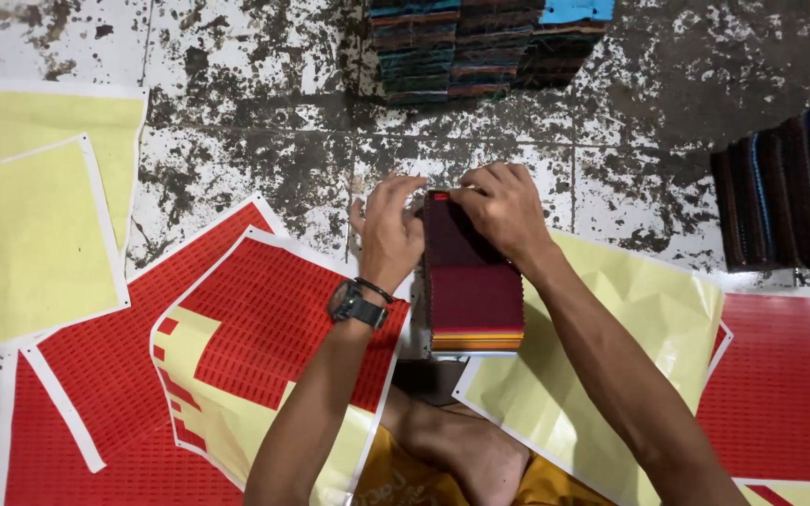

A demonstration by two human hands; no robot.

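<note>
A stack of fabric swatches [473, 295], maroon on top with orange and yellow layers showing at its near edge, lies on the floor in front of me. My left hand [388, 234], with a black watch on the wrist, presses against the stack's left top edge. My right hand [503, 208] rests on the stack's far end, fingers curled over its top corner. Both hands grip the stack's far end between them.
Red and yellow printed sheets [255, 328] lie spread on the stained floor [264, 141] to the left, right and under my arms. More swatch stacks [480, 42] stand beyond, and dark stacks [789, 192] lie at the right. My knee [461, 450] is below.
</note>
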